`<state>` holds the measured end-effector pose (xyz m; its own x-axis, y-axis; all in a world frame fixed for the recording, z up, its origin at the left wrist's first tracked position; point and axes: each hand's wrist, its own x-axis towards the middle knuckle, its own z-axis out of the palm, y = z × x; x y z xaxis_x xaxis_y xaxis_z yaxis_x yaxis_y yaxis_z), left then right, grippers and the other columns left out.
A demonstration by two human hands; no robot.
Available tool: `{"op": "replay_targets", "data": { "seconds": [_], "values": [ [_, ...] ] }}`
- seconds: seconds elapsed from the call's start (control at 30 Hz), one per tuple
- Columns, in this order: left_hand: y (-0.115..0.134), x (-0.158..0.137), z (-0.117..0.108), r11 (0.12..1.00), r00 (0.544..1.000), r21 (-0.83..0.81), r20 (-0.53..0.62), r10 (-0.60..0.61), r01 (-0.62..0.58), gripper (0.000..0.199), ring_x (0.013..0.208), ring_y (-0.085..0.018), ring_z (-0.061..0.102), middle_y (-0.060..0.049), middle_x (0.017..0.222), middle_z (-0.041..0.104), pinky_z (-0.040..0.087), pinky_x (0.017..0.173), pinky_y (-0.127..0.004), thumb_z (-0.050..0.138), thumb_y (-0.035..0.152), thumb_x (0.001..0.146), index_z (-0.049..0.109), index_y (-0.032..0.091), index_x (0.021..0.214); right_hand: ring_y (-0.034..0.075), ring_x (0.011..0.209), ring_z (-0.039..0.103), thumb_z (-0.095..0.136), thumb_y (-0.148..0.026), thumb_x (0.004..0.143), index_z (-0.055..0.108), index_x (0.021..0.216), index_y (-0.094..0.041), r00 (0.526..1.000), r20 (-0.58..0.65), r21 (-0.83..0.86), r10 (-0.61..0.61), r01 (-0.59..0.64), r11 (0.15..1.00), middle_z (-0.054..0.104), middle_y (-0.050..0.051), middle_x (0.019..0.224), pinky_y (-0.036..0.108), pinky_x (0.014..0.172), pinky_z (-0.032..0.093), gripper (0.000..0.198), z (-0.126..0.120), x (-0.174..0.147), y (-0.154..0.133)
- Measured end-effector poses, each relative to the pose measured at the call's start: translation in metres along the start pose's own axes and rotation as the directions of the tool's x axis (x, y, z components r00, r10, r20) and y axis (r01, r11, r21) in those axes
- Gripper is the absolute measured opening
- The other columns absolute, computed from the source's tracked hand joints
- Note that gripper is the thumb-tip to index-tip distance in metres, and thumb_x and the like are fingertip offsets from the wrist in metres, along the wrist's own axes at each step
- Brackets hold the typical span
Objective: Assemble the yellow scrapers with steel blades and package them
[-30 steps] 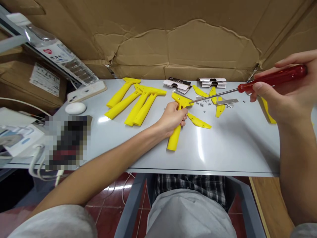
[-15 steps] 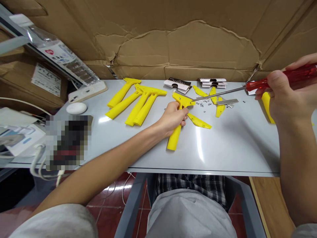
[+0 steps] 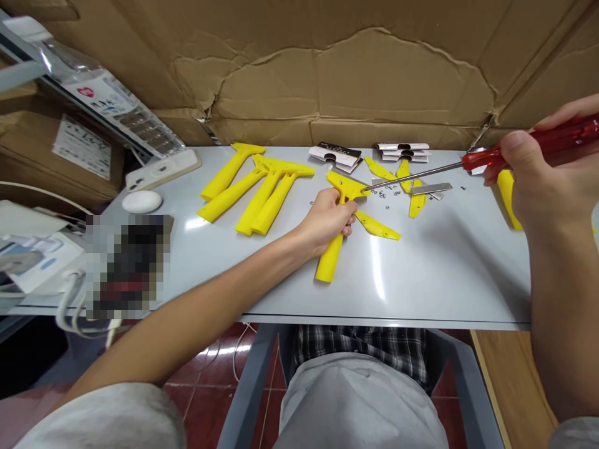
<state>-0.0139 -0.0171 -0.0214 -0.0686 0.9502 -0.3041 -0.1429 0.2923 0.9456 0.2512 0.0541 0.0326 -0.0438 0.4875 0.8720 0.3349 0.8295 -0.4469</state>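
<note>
Left hand (image 3: 329,218) wraps firmly round the yellow handle (image 3: 330,259) left of the loose screws (image 3: 382,195), right hand (image 3: 552,171) grips the red screwdriver (image 3: 484,158) to their right, and pushing at that slant could skid it off!

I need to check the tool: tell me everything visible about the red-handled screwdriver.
The screwdriver has a glossy red handle, apparently translucent plastic, and a long, slim shaft that looks like metal. The right hand grips the handle near the picture's right edge. The shaft slants down leftward to the yellow T-shaped piece in the left hand, its tip at the right end of that piece's head. The tip's shape, and whether it sits in a screw, are too small to tell.
</note>
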Motion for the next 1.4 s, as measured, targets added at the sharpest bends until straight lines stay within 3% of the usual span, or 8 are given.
{"op": "replay_targets", "data": {
  "seconds": [0.27, 0.4, 0.6, 0.97, 1.17, 1.4],
  "values": [
    [0.000, 0.000, 0.001, 1.000, 1.000, -0.016, 0.009, -0.009, 0.009, 0.023, 0.055, -0.006, 0.042, 0.001, 0.073, 0.047, 0.029, 0.042, -0.019, 0.063, 0.000, 0.086, 0.050, 0.018, 0.078, 0.008, 0.053, 0.062, 0.083, -0.024, 0.071, 0.053, 0.075, -0.018, 0.990, 0.003, 0.042, 0.140, -0.140, 0.989, 0.048, -0.007, 0.065, 0.020, 0.039, 0.045, 0.031, 0.000, 0.002, 0.000],
    [0.001, 0.000, 0.001, 0.999, 1.000, -0.049, 0.014, -0.011, 0.012, 0.023, 0.055, -0.006, 0.044, 0.001, 0.073, 0.048, 0.028, 0.042, -0.019, 0.063, 0.000, 0.085, 0.051, 0.017, 0.078, 0.010, 0.050, 0.060, 0.087, -0.023, 0.062, 0.051, 0.071, -0.018, 0.977, -0.042, 0.062, 0.209, -0.206, 0.977, 0.048, -0.008, 0.060, 0.021, 0.036, 0.042, 0.037, -0.001, 0.002, 0.006],
    [0.002, 0.000, 0.001, 0.997, 1.000, -0.073, 0.008, -0.019, 0.020, 0.024, 0.054, -0.006, 0.043, 0.001, 0.072, 0.048, 0.028, 0.042, -0.019, 0.064, -0.003, 0.084, 0.051, 0.017, 0.076, 0.012, 0.049, 0.062, 0.079, -0.013, 0.064, 0.056, 0.074, -0.017, 0.988, -0.045, 0.046, 0.146, -0.144, 0.988, 0.049, -0.006, 0.061, 0.022, 0.037, 0.040, 0.026, -0.004, 0.000, 0.016],
    [0.002, 0.000, 0.001, 0.998, 1.000, -0.065, 0.000, -0.017, 0.017, 0.025, 0.055, -0.006, 0.043, 0.001, 0.073, 0.046, 0.027, 0.042, -0.020, 0.062, -0.002, 0.085, 0.050, 0.018, 0.076, 0.013, 0.052, 0.064, 0.083, -0.016, 0.062, 0.057, 0.072, -0.017, 0.990, -0.077, 0.020, 0.120, -0.119, 0.993, 0.050, -0.005, 0.059, 0.020, 0.037, 0.039, 0.028, -0.004, -0.001, 0.022],
    [0.000, 0.000, 0.000, 0.999, 1.000, -0.047, 0.000, -0.008, 0.008, 0.026, 0.056, -0.007, 0.044, 0.000, 0.074, 0.047, 0.027, 0.043, -0.021, 0.067, -0.001, 0.084, 0.051, 0.018, 0.076, 0.009, 0.047, 0.058, 0.084, -0.022, 0.066, 0.057, 0.075, -0.016, 0.987, -0.060, 0.035, 0.146, -0.144, 0.989, 0.051, -0.006, 0.064, 0.020, 0.039, 0.039, 0.029, -0.002, -0.001, 0.013],
    [0.003, -0.002, 0.001, 1.000, 1.000, -0.029, 0.003, -0.011, 0.011, 0.026, 0.056, -0.007, 0.042, 0.001, 0.072, 0.047, 0.027, 0.043, -0.021, 0.065, -0.001, 0.085, 0.049, 0.018, 0.076, 0.010, 0.054, 0.061, 0.082, -0.028, 0.073, 0.061, 0.080, -0.019, 0.991, -0.102, 0.013, 0.085, -0.085, 0.996, 0.046, -0.004, 0.064, 0.022, 0.041, 0.038, 0.023, 0.000, -0.003, 0.002]
  ]
}}
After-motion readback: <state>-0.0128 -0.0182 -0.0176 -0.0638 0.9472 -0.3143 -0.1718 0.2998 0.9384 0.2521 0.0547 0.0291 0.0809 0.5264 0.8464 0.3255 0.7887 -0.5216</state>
